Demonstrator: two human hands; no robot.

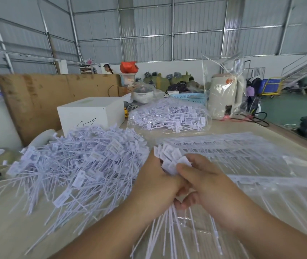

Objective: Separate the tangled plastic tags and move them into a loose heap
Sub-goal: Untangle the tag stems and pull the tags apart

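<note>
Both hands, left hand [155, 181] and right hand [204, 186], grip a bunch of white plastic strap tags [169, 159]. Advise twisting the heads apart gently, then dropping them on the loose white heap [78, 161] just left of the hands on the counter [3, 230].

Two hands [156, 182], one white box [91, 113], one kettle [224, 96], one blue basket [190, 98], tags [78, 161] beyond counting.

left hand [157, 181] and right hand [208, 186] together, fingers curled

Tag heap [78, 165] left; box [91, 113] behind.
</note>
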